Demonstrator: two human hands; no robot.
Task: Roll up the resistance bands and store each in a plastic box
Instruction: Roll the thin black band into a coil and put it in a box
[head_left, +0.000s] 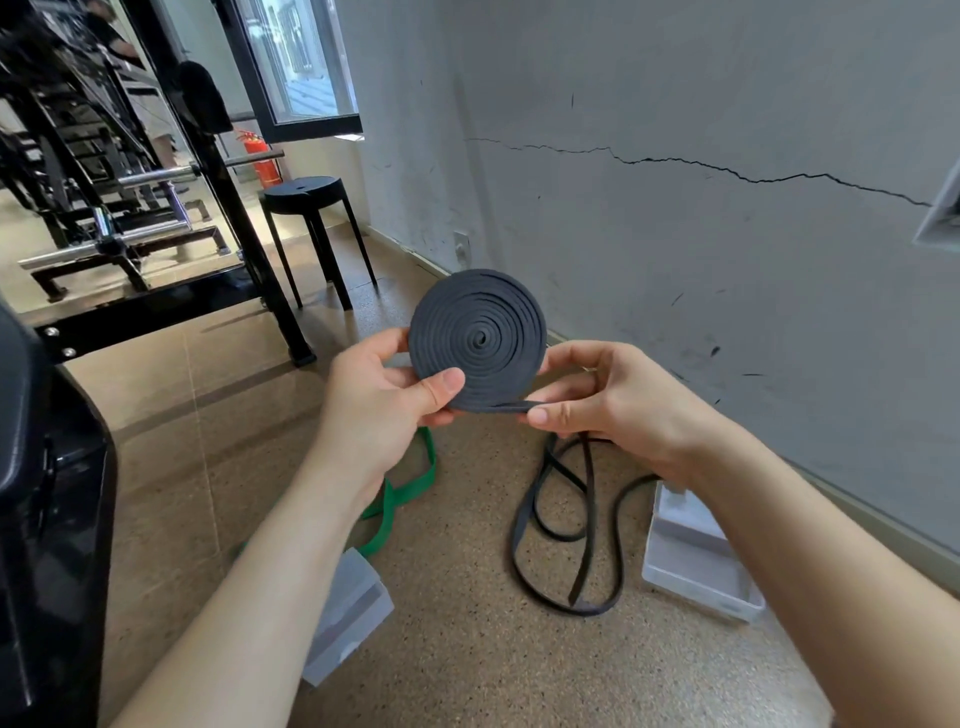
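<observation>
Left hand (384, 400) pinches coiled black band (478, 338) at rim; right hand (608, 405) pinches its tail; wall (727, 234) near right, floor (457, 654) below.

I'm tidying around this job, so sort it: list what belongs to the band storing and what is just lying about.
Job: black band, part rolled, held by left hand and right hand; green band on the floor; left box; right box.
Just there: stool; fire extinguisher; weight rack.

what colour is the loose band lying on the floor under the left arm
The loose flat band is green; head view.
</observation>
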